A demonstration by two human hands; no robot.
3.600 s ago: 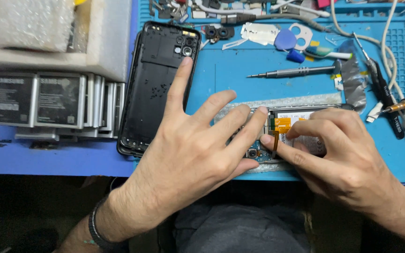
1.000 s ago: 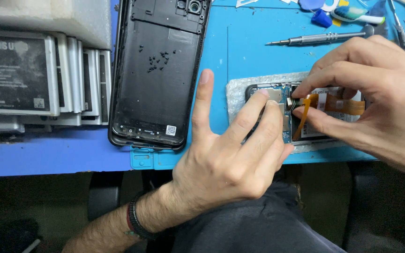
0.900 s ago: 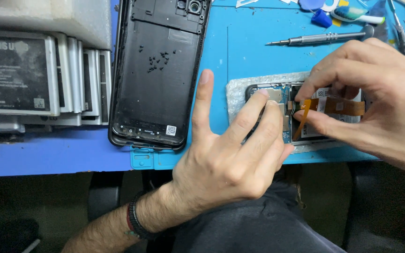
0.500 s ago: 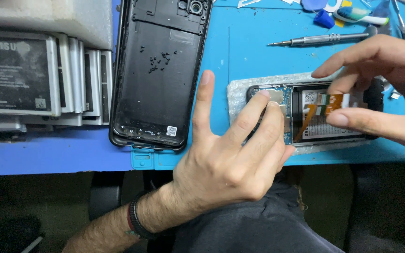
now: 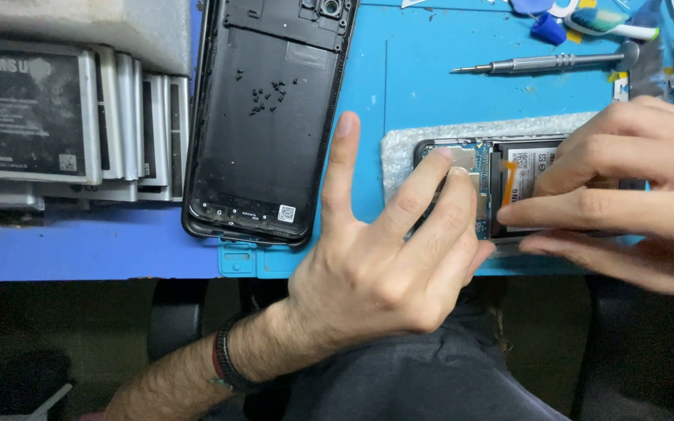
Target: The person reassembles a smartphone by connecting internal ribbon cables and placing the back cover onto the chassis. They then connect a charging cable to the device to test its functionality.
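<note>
The opened phone [image 5: 501,195] lies on a foam pad [image 5: 399,144] at 3 o'clock on the blue desk [image 5: 79,245]. The left hand [image 5: 384,265], fingers extended, pins its board end; the right hand [image 5: 626,179] fingers press flat on the battery, grasping nothing. Seating appears in hand; firm, even pressure is judged next. The back cover [image 5: 263,117] with loose screws [image 5: 267,93] lies at 10 o'clock, a screwdriver [image 5: 540,62] at 1 o'clock

I note a bright blue mat [image 5: 399,93] on the darker blue desk [image 5: 79,249]. The back cover [image 5: 263,125] is black, dotted with small dark screws [image 5: 268,92]. The opened phone [image 5: 501,183] shows a blue-green board and an orange strip. The screwdriver [image 5: 540,62] is silver-grey.
</note>
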